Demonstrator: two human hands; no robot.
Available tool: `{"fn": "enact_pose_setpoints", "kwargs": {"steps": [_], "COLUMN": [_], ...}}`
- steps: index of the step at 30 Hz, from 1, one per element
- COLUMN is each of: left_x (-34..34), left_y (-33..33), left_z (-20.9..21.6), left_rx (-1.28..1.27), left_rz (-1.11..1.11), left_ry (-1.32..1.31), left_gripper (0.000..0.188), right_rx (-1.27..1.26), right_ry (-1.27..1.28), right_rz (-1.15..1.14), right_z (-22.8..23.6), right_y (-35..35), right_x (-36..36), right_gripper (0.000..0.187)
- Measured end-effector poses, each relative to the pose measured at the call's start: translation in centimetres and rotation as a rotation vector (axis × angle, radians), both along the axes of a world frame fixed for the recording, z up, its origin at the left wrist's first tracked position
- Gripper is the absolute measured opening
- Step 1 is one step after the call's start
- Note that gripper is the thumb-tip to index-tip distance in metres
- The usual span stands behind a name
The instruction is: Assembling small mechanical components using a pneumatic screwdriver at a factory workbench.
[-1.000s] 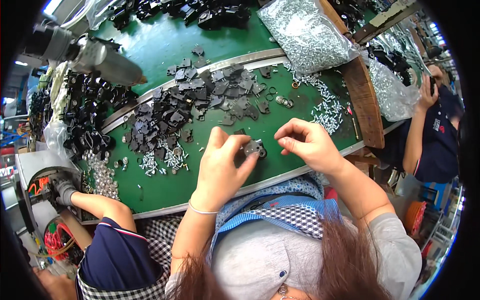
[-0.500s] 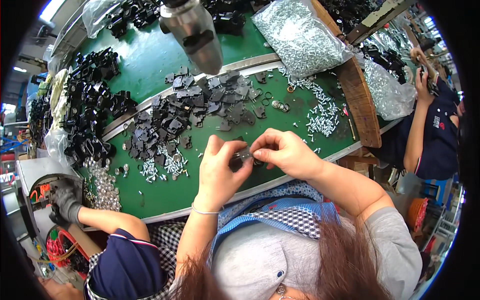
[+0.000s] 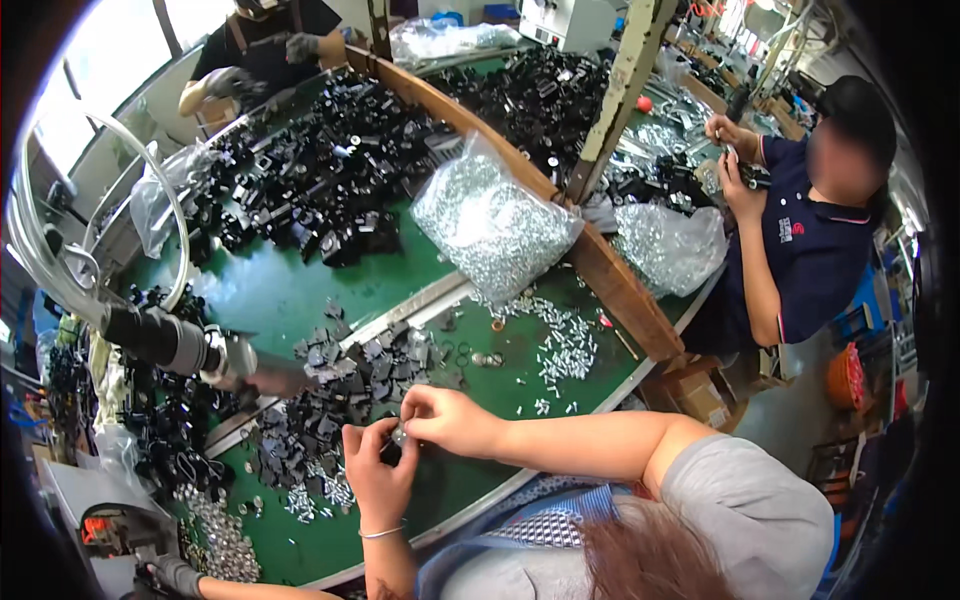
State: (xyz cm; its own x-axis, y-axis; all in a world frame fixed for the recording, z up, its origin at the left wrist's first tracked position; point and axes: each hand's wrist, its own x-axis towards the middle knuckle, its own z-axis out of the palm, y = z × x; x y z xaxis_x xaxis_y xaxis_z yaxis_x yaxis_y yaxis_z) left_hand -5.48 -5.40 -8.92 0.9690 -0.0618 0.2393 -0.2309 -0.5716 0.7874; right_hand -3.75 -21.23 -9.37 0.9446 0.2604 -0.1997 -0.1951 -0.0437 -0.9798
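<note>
Left hand (image 3: 380,482) gripped a small black part (image 3: 392,452) just above the green worktop (image 3: 300,290), steadying it; right hand (image 3: 447,418) pinched a silver screw (image 3: 399,436) onto it, loose screws (image 3: 565,350) and the black parts pile (image 3: 350,385) near for easy reach.
</note>
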Motion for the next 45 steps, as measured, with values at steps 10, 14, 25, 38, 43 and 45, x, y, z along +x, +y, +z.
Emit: {"fn": "enact_pose_setpoints", "kwargs": {"steps": [10, 14, 25, 38, 43, 45], "left_x": [0.3, 1.5, 0.6, 0.7, 0.9, 0.8], "left_y": [1.2, 0.8, 1.6, 1.6, 1.3, 1.5], "left_z": [0.3, 0.7, 0.0, 0.1, 0.2, 0.5], "left_rx": [-0.049, -0.060, -0.008, -0.013, -0.034, -0.034], "left_rz": [0.014, -0.035, -0.017, -0.004, 0.004, -0.019], "left_ry": [0.025, -0.030, -0.026, -0.005, 0.014, 0.010], "left_gripper": [0.023, 0.024, 0.026, 0.025, 0.025, 0.026], "right_rx": [0.048, 0.113, 0.152, 0.004, 0.326, 0.306], "right_ry": [0.041, 0.107, 0.272, -0.628, -0.268, -0.269], "right_rz": [0.149, 0.174, 0.188, -0.110, 0.034, 0.053], "right_z": [0.0, 1.0, 1.4, 7.6, 9.6, 10.1], "right_y": [0.6, -0.5, -0.2, 4.1, 3.6, 3.8], "right_x": [2.2, 2.8, 2.3, 10.9, 7.0, 5.8], "right_gripper": [0.012, 0.011, 0.014, 0.053, 0.059, 0.058]}}
